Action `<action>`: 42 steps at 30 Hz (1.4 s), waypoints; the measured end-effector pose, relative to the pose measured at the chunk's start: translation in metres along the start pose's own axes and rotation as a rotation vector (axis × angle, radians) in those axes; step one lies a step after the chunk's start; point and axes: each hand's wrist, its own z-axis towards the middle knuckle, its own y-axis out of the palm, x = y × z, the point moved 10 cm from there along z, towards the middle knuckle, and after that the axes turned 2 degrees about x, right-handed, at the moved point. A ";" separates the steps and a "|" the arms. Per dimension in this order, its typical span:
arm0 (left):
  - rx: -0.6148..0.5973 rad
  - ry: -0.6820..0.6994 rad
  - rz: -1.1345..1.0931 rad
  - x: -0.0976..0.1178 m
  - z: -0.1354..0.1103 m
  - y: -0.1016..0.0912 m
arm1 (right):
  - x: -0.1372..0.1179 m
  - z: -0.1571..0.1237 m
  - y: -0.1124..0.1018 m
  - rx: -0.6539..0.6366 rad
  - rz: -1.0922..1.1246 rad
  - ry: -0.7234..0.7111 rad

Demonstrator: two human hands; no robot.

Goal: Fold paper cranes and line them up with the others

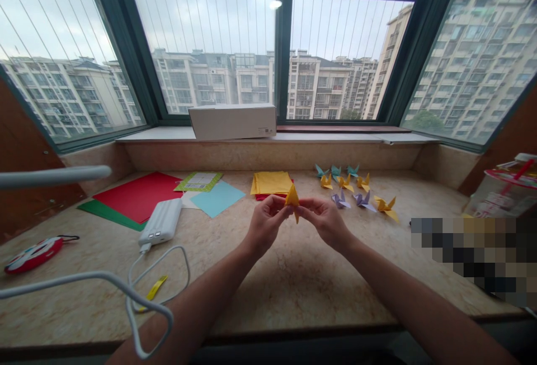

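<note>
A small folded piece of yellow paper (292, 199) is held up above the stone counter (293, 275), pinched from both sides. My left hand (265, 224) grips its left edge with closed fingers. My right hand (325, 221) pinches its right edge the same way. Behind the hands lies a stack of yellow paper sheets (271, 182) on a red sheet. To the right of that stack stand several finished paper cranes (354, 187) in teal, yellow and purple.
A white power bank (161, 221) with a white cable (159, 275) lies left of centre. Red, green, and light blue sheets (138, 194) lie at back left. A white box (232, 121) sits on the window sill. A plastic cup (503, 189) stands at right.
</note>
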 end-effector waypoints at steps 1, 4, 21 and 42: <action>-0.010 -0.001 -0.006 0.000 0.000 0.001 | 0.000 0.000 -0.001 0.012 0.013 0.002; -0.039 -0.007 -0.024 0.002 -0.002 0.005 | 0.002 0.001 -0.002 0.019 0.067 0.022; -0.087 0.046 -0.023 0.009 -0.004 0.013 | -0.006 -0.001 0.006 -0.049 0.182 -0.024; -0.123 0.060 -0.061 0.018 -0.010 0.018 | -0.002 -0.003 0.009 -0.110 0.286 -0.022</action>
